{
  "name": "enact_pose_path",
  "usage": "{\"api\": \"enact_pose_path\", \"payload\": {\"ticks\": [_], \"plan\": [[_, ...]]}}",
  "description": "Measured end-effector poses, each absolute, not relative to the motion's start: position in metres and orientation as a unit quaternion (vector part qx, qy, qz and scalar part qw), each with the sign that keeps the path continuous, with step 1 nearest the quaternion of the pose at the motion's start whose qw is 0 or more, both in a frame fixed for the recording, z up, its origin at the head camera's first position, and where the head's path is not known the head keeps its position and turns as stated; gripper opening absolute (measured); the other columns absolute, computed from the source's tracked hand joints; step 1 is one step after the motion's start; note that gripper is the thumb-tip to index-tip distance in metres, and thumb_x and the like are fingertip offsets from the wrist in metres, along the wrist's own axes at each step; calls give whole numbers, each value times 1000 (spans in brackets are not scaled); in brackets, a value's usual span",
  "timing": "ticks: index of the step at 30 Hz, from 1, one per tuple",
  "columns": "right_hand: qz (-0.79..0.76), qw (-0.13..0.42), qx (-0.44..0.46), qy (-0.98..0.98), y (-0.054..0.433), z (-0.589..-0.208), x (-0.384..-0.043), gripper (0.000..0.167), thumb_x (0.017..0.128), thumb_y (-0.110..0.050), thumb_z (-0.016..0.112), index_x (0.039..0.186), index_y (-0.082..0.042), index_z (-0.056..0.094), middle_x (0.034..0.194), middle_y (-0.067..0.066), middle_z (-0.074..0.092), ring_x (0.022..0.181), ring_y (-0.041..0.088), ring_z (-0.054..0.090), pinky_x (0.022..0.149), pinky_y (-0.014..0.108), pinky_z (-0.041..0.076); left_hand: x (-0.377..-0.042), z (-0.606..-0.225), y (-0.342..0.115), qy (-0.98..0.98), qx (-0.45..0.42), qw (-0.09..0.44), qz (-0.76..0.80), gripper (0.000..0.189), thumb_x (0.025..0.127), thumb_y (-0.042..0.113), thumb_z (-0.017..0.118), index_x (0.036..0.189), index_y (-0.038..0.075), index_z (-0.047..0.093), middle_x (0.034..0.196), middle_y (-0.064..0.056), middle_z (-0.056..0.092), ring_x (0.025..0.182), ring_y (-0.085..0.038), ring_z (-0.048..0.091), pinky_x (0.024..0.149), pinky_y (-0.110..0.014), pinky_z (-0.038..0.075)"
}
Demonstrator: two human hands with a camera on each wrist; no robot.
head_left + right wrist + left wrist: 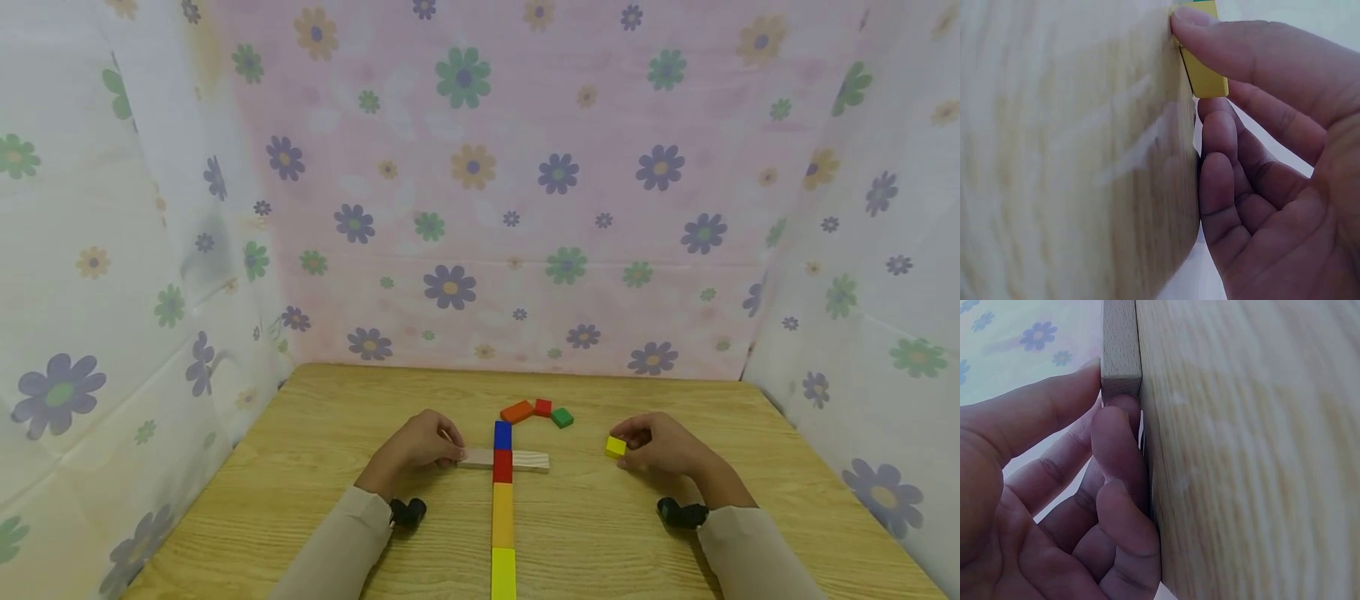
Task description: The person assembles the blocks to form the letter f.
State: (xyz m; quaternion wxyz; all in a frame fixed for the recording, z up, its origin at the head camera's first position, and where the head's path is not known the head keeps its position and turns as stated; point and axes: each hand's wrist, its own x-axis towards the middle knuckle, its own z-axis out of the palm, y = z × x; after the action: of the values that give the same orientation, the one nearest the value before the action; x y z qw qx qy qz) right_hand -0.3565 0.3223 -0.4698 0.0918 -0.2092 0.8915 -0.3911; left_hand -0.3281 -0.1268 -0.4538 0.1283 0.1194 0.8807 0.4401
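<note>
In the head view my left hand [423, 442] pinches the outer end of a plain wooden block [477, 458], which lies flat on the table. That block meets the left side of a lengthwise row: blue block [503, 435], red block [502, 467], orange-yellow block [502, 515] and long yellow block [503, 575]. Another plain wooden piece [531, 462] sticks out on the row's right side. Off to the right, my right hand [660, 446] holds a small yellow block [616, 447] between thumb and fingers. The right wrist view shows the thumb across this yellow block [1207, 72], close to the tabletop.
Beyond the blue block, an orange block [517, 412], a small red block [543, 407] and a green block [562, 417] curve to the right. Flowered cloth [472, 217] encloses the wooden table [360, 392] at the back and sides. Black devices [681, 512] sit at both wrists.
</note>
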Motion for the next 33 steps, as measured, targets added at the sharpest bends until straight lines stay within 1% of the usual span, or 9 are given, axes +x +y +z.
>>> {"api": "enact_pose_path", "payload": {"ticks": [3, 6, 11, 15, 21, 26, 30, 33], "plan": [[-383, 84, -206, 897, 321, -469, -357, 48, 85, -25, 87, 126, -5, 72, 108, 8, 69, 91, 21, 62, 76, 26, 55, -328, -454, -127, 882, 119, 128, 438, 8, 91, 16, 80, 92, 9, 77, 82, -4, 73, 69, -18, 70, 68, -32, 59], [-376, 77, -208, 900, 319, -468, -357, 44, 86, -25, 87, 123, -7, 73, 110, 7, 70, 93, 21, 63, 76, 26, 56, -328, -453, -127, 883, 118, 128, 437, 9, 91, 17, 81, 92, 9, 77, 83, -4, 73, 70, -18, 70, 68, -32, 59], [-371, 71, -215, 901, 317, -466, -358, 41, 86, -24, 86, 123, -8, 74, 110, 7, 71, 93, 20, 65, 77, 26, 56, -328, -453, -128, 883, 115, 127, 437, 10, 91, 18, 81, 92, 9, 76, 82, -4, 73, 70, -18, 69, 68, -32, 59], [-364, 63, -216, 904, 317, -467, -357, 41, 87, -25, 85, 123, -9, 74, 106, 5, 70, 90, 18, 64, 75, 26, 55, -328, -453, -127, 884, 114, 126, 435, 10, 91, 18, 81, 92, 9, 77, 82, -4, 73, 70, -18, 69, 68, -31, 58], [-361, 63, -208, 907, 319, -472, -355, 41, 87, -27, 85, 124, -12, 75, 100, 4, 68, 83, 18, 62, 71, 28, 54, -326, -455, -124, 880, 118, 134, 440, 10, 91, 19, 81, 91, 10, 77, 83, -4, 72, 71, -19, 68, 68, -32, 58], [-356, 68, -198, 911, 318, -473, -355, 41, 88, -29, 84, 125, -16, 75, 105, 3, 69, 89, 19, 65, 74, 29, 55, -325, -458, -124, 880, 115, 142, 438, 10, 91, 20, 81, 92, 11, 77, 84, -3, 73, 73, -20, 69, 69, -33, 57], [-355, 65, -198, 911, 314, -469, -361, 39, 89, -25, 83, 126, -16, 74, 107, 4, 70, 92, 20, 65, 77, 30, 56, -327, -457, -127, 885, 109, 136, 433, 10, 91, 22, 81, 92, 12, 77, 85, -3, 72, 74, -21, 67, 69, -33, 56], [-353, 64, -195, 913, 310, -466, -363, 39, 89, -24, 83, 125, -16, 75, 110, 4, 71, 92, 18, 66, 78, 30, 56, -328, -454, -128, 887, 110, 134, 428, 11, 91, 22, 80, 92, 13, 77, 85, -3, 72, 74, -21, 68, 70, -34, 57]]}}
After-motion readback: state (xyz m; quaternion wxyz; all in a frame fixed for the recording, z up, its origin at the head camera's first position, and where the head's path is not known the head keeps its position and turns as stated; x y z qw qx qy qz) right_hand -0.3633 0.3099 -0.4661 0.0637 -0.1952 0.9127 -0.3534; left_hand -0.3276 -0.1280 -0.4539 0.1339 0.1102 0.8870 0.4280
